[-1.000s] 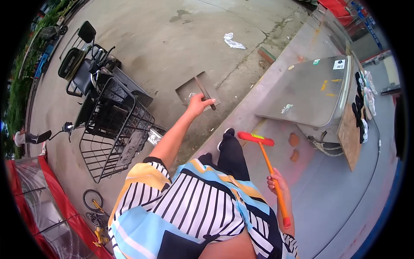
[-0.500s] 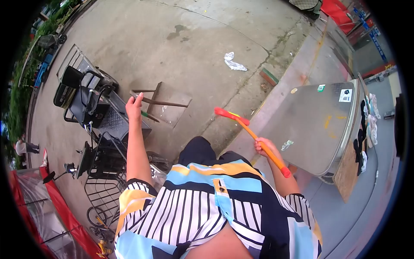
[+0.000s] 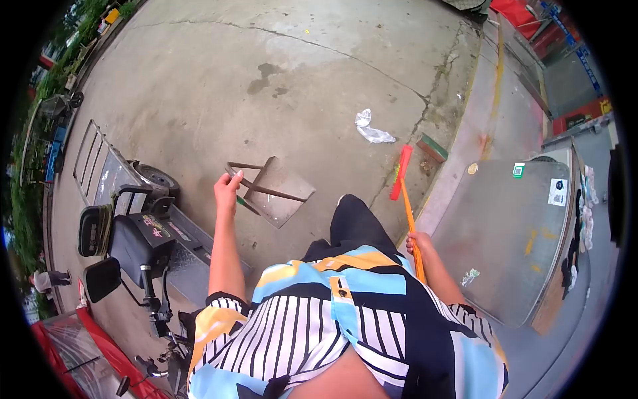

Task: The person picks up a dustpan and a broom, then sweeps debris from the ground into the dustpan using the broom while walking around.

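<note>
My left hand is closed on the handle of a metal dustpan, whose flat pan hangs out ahead over the concrete. Just beside that hand a short green piece shows; what it belongs to is unclear. In my right hand is the orange handle of a broom, with the fingers wrapped around it. The broom's red head points forward, near the edge of the paving. Its bristles are hard to make out.
A cargo tricycle stands at the left. On the right is a large grey-topped table. White crumpled plastic and a green-sided block lie on the ground ahead. A person is at far left.
The broom has swung from slanting left to pointing nearly straight ahead, its head now farther right. My left hand and the dustpan appear lower and farther right; the whole view has shifted.
</note>
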The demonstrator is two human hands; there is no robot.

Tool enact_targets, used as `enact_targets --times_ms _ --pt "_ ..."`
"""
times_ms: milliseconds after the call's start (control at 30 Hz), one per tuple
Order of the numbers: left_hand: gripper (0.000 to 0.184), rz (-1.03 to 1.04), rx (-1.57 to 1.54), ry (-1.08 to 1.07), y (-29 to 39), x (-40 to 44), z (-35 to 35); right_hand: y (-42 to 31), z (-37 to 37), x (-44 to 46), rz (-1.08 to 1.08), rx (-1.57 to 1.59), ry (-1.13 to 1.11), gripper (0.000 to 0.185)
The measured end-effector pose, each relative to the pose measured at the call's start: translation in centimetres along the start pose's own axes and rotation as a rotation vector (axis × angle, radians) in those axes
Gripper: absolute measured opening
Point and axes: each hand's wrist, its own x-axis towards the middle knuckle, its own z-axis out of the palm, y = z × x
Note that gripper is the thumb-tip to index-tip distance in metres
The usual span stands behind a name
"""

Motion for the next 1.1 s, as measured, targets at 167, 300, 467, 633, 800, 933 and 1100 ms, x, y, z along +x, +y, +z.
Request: enact_targets --times_ms 167,300,467,633,800,933,1100 --pt "0.025 -0.029 0.081 -0.110 1.4 12.6 5.5 -12.0 5.6 11.5 -0.008 -0.026 0.130 0.011" --pt "0.024 -0.094 0.270 -0.308 2.1 22.4 13.7 -22.1 11.9 24.0 0.057 0.482 -0.030 0.013" --pt "0.030 -0.071 0.547 -0.646 3.3 34.6 23.7 -30.0 19.5 26.0 0.021 0.556 -0.089 0.014" --pt "0.039 0.028 0.677 -0.985 0.8 43.0 33.8 -29.0 19.2 21.0 0.040 0.494 0.026 0.013" --pt "0.046 0.123 0.786 -1.245 -5.3 50.6 45.0 -32.3 22.9 26.9 0.046 0.625 0.174 0.015" --pt "0.055 0.252 0.913 -1.372 -5.5 53.0 53.2 -36.4 30.6 28.3 0.080 0.648 0.106 0.017" --pt "0.057 0.302 0.976 -1.460 -4.9 56.6 60.3 -36.2 33.6 22.5 0.054 0.873 -0.180 0.034"
